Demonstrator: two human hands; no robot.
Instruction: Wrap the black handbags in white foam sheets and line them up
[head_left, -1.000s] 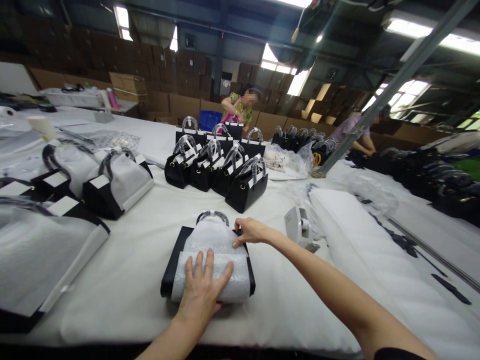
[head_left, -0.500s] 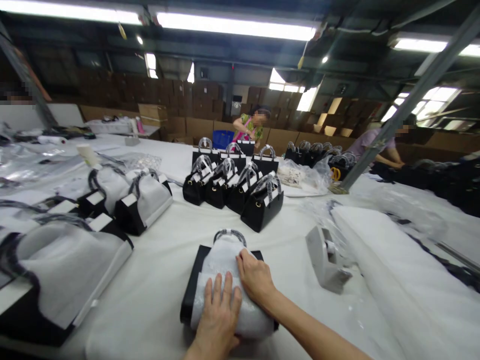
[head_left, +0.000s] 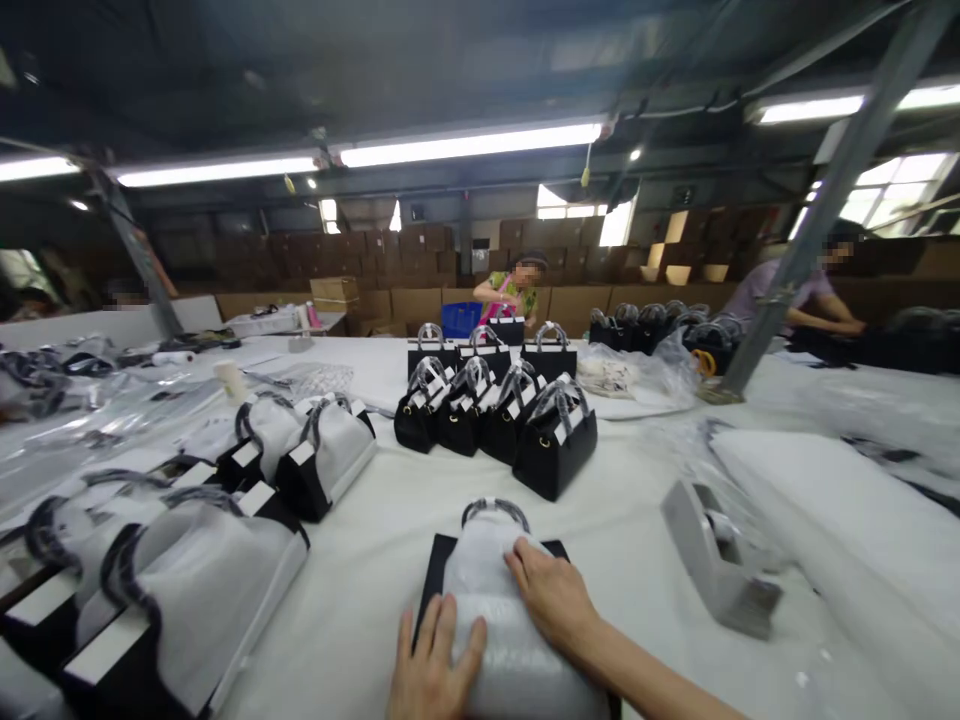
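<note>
A black handbag (head_left: 433,568) lies in front of me, its front covered by a white foam sheet (head_left: 487,625) and its wrapped handles (head_left: 495,508) pointing away. My left hand (head_left: 435,665) rests on the left side of the sheet, fingers spread. On the upper right of the sheet, my right hand (head_left: 553,595) has its bent fingers pressed together against the foam near the base of the handles. What lies under its fingertips is hidden. The bag's near end is cut off by the bottom of the view.
Foam-covered bags (head_left: 217,570) stand on the left. Several black handbags (head_left: 555,450) are grouped ahead. To the right are a grey tape dispenser (head_left: 720,560) and a thick white foam stack (head_left: 817,500). A metal post (head_left: 795,270) rises beyond; two co-workers stand farther back.
The view has tilted up and turned left, so everything sits lower and farther right. Both hands stay on the foam-covered bag; my left hand's thumb is spread wider.
</note>
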